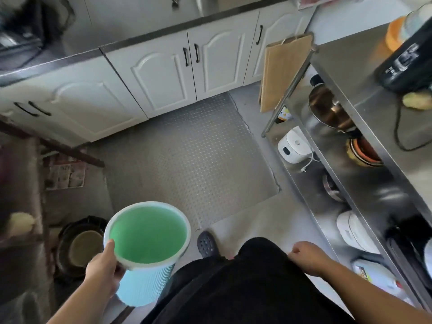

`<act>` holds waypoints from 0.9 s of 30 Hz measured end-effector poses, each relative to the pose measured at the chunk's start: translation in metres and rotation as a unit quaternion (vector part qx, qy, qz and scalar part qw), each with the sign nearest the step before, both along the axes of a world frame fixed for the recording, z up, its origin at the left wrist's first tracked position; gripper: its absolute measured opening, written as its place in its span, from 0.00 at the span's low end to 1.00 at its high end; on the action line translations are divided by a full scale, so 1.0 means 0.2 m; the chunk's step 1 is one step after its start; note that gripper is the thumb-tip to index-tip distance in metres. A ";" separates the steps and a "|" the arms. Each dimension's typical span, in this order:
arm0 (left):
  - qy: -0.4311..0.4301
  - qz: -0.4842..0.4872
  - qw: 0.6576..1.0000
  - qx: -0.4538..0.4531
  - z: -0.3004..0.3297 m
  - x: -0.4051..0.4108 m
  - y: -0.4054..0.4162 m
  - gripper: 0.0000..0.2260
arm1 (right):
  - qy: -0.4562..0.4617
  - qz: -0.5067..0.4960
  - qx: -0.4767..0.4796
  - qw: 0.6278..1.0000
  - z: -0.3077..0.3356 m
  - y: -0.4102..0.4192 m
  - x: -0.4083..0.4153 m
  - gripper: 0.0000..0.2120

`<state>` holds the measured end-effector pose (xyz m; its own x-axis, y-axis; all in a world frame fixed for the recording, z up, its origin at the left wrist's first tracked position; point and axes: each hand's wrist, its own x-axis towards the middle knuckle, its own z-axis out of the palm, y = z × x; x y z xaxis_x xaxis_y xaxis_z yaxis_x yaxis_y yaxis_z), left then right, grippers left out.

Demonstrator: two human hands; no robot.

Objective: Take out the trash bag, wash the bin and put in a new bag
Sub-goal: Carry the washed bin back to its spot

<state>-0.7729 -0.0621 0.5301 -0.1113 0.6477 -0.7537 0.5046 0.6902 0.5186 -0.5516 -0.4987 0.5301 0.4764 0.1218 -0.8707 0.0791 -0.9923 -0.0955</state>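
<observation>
A light blue ribbed bin [147,284] with a pale rim is held off the floor at the lower left. Its inside [149,232] shows green, as from a green bag lining it. My left hand [104,268] grips the bin's near rim, thumb over the edge. My right hand [306,257] hangs at the lower right beside my dark clothing, fingers loosely curled with nothing in them. One dark shoe [207,244] stands on the floor just right of the bin.
White cabinets [163,71] under a steel counter with a sink [205,5] run across the top. A steel shelf rack [350,160] with pots and rice cookers stands at the right. A metal tread mat [194,160] covers the floor. Dark pans [81,246] lie at lower left.
</observation>
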 end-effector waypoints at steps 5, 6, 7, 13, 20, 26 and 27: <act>0.030 -0.103 0.994 -0.021 -0.04 0.50 0.17 0.14 | 0.019 -0.080 -0.047 0.996 -0.09 -0.09 0.25 0.11; 0.041 -0.123 0.991 -0.020 -0.05 0.61 0.19 0.14 | 0.025 -0.086 -0.049 0.995 -0.12 -0.08 0.32 0.11; 0.050 -0.138 0.989 -0.014 -0.07 0.70 0.21 0.15 | 0.032 -0.091 -0.051 0.994 -0.16 -0.06 0.40 0.11; 0.097 -0.181 0.978 0.043 -0.12 1.35 0.23 0.16 | 0.042 -0.062 -0.036 0.997 -0.30 0.17 1.07 0.13; 0.113 -0.120 0.985 0.050 -0.19 2.19 0.35 0.14 | 0.039 -0.025 0.037 0.998 -0.40 0.62 1.98 0.12; 0.052 -0.084 0.995 -0.019 -0.59 2.93 0.46 0.10 | 0.078 -0.011 0.100 0.992 -0.75 1.03 2.27 0.14; 0.036 -0.083 0.995 -0.031 -0.71 3.04 0.47 0.10 | 0.090 -0.014 0.104 0.990 -0.85 1.07 2.28 0.14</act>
